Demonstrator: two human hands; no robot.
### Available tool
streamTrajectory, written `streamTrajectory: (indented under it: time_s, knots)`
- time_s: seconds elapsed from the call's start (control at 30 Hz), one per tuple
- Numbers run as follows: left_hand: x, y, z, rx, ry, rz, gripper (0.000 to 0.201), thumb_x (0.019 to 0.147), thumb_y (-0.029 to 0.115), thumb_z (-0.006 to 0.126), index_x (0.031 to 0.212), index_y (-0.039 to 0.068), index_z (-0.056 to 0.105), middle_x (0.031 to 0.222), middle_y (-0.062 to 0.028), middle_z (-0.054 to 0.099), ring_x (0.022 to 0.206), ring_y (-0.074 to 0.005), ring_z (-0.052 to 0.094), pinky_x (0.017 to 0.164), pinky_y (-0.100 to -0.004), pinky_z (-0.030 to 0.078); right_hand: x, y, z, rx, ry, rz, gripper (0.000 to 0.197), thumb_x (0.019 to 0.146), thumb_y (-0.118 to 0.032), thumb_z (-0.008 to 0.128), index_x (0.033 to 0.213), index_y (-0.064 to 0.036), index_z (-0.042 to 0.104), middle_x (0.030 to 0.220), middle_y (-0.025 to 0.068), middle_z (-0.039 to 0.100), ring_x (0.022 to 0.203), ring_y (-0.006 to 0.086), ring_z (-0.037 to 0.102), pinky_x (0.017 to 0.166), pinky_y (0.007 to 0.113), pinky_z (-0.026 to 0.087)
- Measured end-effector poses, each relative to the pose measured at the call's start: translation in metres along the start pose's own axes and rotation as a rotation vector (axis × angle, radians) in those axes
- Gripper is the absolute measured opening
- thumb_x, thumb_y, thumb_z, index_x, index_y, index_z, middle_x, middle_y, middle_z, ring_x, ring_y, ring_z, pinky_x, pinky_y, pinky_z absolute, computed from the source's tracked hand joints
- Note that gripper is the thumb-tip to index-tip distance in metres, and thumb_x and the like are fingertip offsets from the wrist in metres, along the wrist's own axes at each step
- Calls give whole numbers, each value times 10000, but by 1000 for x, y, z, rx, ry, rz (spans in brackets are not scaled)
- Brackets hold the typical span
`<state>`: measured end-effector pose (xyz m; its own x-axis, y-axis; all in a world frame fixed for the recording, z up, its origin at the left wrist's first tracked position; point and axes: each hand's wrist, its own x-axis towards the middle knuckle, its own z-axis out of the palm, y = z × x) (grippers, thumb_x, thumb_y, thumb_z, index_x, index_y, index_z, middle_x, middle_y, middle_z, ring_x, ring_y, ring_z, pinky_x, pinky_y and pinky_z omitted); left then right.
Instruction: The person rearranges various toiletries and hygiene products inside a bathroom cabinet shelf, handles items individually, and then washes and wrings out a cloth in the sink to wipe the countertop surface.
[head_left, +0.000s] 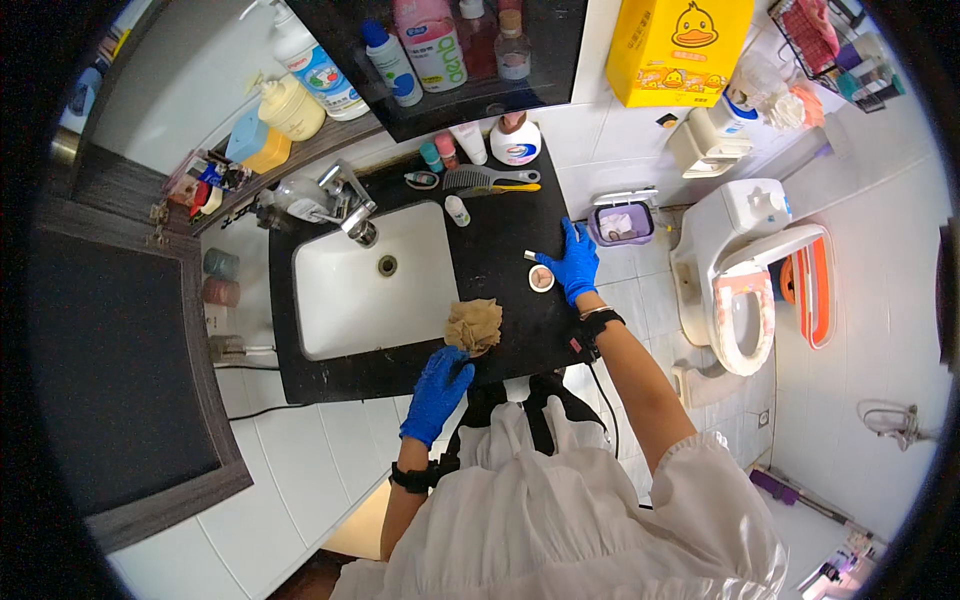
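Note:
A crumpled brown cloth [473, 327] lies on the sink's right front edge and the black countertop. My left hand [437, 392], in a blue glove, is at the counter's front edge, thumb apart from the fingers, fingertips at the cloth's lower edge. My right hand [575, 266], also blue-gloved, rests at the counter's right side with its fingers spread. By its thumb tip is a small white cylindrical piece [530, 255], partly hidden. Beside that hand sits a small round white container [541, 279] with a pinkish-beige inside.
A white sink [330, 315] with a metal faucet [350, 205] is on the left. Along the back stand a grey comb [470, 178], a small white bottle [457, 210] and a white pump bottle [515, 140]. A purple bin [622, 225] and a toilet [745, 290] are right.

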<state>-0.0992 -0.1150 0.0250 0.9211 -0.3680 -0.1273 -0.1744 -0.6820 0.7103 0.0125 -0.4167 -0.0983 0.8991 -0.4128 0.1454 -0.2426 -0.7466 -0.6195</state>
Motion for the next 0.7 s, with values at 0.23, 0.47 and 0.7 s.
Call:
streamTrajectory:
  time_s: [0.23,0.47,0.7]
  knots:
    - [-39,7,10,-237,104,-321,296,873,234,625,1100,47,586,1109,-88,581,996,-193,583,792,-308,469,19,36,12,443,44,155,775,693,-448,755,1314,-104,443,1068,190,617,955,347,610,793,399,489]
    - [-51,-45,14,-62,168,29,251,887,178,591,1072,8,591,1071,-160,600,1031,-280,559,904,-350,433,25,67,3,180,-58,70,343,819,-361,643,795,-22,597,774,208,627,727,352,611,657,444,460]
    - [-25,-51,7,-131,59,-178,433,887,410,554,1096,34,602,1132,-167,587,1058,-304,554,935,-370,425,23,31,-25,674,9,97,157,809,-138,678,751,-20,592,680,36,584,637,105,497,601,289,439]
